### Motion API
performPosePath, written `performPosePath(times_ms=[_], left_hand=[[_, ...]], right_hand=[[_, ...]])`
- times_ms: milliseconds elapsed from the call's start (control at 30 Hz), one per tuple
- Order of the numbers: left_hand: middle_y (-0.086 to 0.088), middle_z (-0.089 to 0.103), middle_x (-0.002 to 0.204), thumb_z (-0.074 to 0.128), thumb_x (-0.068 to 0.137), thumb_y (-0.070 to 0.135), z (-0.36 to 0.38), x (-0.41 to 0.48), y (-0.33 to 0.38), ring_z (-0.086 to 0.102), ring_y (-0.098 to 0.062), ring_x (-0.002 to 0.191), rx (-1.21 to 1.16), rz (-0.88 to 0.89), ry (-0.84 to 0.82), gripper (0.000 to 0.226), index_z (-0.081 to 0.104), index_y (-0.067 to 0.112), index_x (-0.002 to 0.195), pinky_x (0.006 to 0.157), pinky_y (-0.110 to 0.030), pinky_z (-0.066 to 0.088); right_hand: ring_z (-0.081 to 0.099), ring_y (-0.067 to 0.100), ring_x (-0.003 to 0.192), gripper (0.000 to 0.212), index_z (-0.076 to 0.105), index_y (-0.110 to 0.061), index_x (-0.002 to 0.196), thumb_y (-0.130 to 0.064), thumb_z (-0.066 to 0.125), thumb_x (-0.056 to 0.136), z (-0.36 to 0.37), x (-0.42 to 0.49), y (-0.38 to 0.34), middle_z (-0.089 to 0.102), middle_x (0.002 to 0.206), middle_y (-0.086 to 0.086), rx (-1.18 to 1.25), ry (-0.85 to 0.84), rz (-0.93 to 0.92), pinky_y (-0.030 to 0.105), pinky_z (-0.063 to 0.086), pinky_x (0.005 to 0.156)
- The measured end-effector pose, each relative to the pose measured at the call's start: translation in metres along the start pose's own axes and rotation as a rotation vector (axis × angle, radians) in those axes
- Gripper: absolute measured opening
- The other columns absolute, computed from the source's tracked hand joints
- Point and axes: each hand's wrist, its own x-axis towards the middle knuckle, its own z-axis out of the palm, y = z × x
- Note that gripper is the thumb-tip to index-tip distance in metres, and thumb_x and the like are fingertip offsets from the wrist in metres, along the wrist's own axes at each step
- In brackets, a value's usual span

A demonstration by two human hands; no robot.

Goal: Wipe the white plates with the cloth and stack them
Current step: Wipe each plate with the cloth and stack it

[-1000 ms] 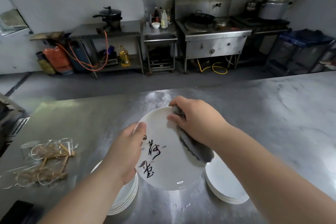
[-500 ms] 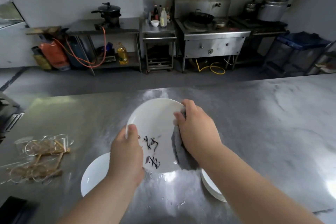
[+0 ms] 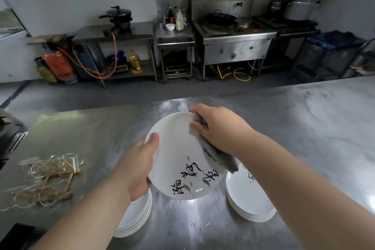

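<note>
White plate (image 3: 176, 158) is held tilted above the tabletop (image 3: 304, 128), your left hand (image 3: 140, 166) gripping its rim to steady it so your right hand (image 3: 219, 128), clutching the cloth (image 3: 217, 156), can rub its far edge

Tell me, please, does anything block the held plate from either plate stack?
Nothing visible does: the round white inscribed plate hangs over the steel table between the left white plate stack and the right white plate stack.
</note>
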Motion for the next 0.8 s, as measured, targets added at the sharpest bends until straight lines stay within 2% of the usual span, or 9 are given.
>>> performPosePath(times_ms=[67,133,200,300,467,533,600,700,800], left_hand=[[-0.004,0.081,0.106,0.06,0.101,0.055,0.007,0.0,-0.005,0.079,-0.034,0.095,-0.042,0.061,0.13,0.023,0.077,0.039,0.103,0.075,-0.056,0.065],[-0.004,0.078,0.108,0.056,0.085,0.066,0.012,-0.002,-0.011,0.074,-0.038,0.104,-0.105,0.099,0.216,0.026,0.075,0.049,0.09,0.086,-0.069,0.06],[0.003,0.078,0.103,0.051,0.075,0.073,0.014,-0.004,-0.021,0.073,-0.035,0.106,-0.157,0.135,0.288,0.034,0.073,0.053,0.092,0.091,-0.068,0.058],[0.018,0.078,0.097,0.049,0.074,0.075,0.018,-0.013,-0.035,0.075,-0.025,0.101,-0.152,0.134,0.293,0.033,0.069,0.061,0.096,0.089,-0.057,0.062],[0.014,0.078,0.093,0.051,0.079,0.072,0.03,-0.015,-0.037,0.078,-0.026,0.092,-0.161,0.103,0.298,0.027,0.07,0.059,0.093,0.083,-0.057,0.064],[0.014,0.079,0.092,0.051,0.086,0.066,0.029,-0.01,-0.03,0.079,-0.019,0.084,-0.188,0.129,0.331,0.023,0.072,0.058,0.088,0.076,-0.049,0.066],[0.015,0.079,0.097,0.05,0.09,0.068,0.023,-0.007,-0.026,0.078,-0.017,0.089,-0.121,0.125,0.367,0.025,0.071,0.055,0.089,0.074,-0.042,0.063],[0.006,0.08,0.11,0.041,0.103,0.071,0.01,-0.004,-0.035,0.077,-0.026,0.101,-0.063,0.01,0.287,0.039,0.07,0.045,0.107,0.077,-0.044,0.062],[-0.01,0.081,0.108,0.022,0.078,0.096,-0.001,-0.006,-0.045,0.079,-0.037,0.094,-0.1,-0.317,0.016,0.091,0.066,0.034,0.127,0.069,-0.056,0.064]], right_hand=[[0.064,0.023,0.101,0.035,0.052,-0.034,0.136,-0.046,0.054,0.103,0.013,-0.009,-0.003,0.071,0.108,-0.006,0.126,0.147,0.109,0.037,0.05,0.077],[0.064,0.017,0.097,0.03,0.048,-0.041,0.13,-0.044,0.056,0.101,0.039,-0.034,-0.01,0.069,0.101,-0.014,0.359,0.274,0.304,0.035,0.049,0.076],[0.06,0.005,0.087,0.03,0.041,-0.052,0.123,-0.043,0.058,0.099,0.065,-0.061,-0.022,0.063,0.093,-0.023,0.505,0.279,0.422,0.027,0.046,0.068],[0.059,0.007,0.083,0.028,0.043,-0.045,0.123,-0.042,0.057,0.099,0.066,-0.061,-0.014,0.059,0.087,-0.022,0.419,0.225,0.381,0.032,0.041,0.066],[0.053,0.008,0.087,0.04,0.048,-0.034,0.139,-0.05,0.052,0.103,0.028,-0.021,-0.002,0.059,0.094,-0.022,0.331,0.281,0.31,0.032,0.042,0.074],[0.054,0.009,0.085,0.031,0.05,-0.035,0.13,-0.048,0.054,0.101,0.04,-0.03,-0.01,0.06,0.094,-0.019,0.374,0.294,0.33,0.031,0.042,0.072],[0.059,0.008,0.076,0.019,0.049,-0.038,0.114,-0.049,0.055,0.1,0.059,-0.05,-0.011,0.063,0.085,-0.018,0.393,0.218,0.383,0.029,0.043,0.061],[0.06,0.009,0.073,0.02,0.051,-0.035,0.107,-0.052,0.055,0.099,0.066,-0.067,0.008,0.064,0.082,-0.013,0.352,0.085,0.444,0.03,0.043,0.06],[0.058,0.008,0.071,0.017,0.05,-0.033,0.098,-0.049,0.056,0.1,0.061,-0.066,0.023,0.063,0.077,-0.01,0.28,0.052,0.418,0.03,0.041,0.058]])
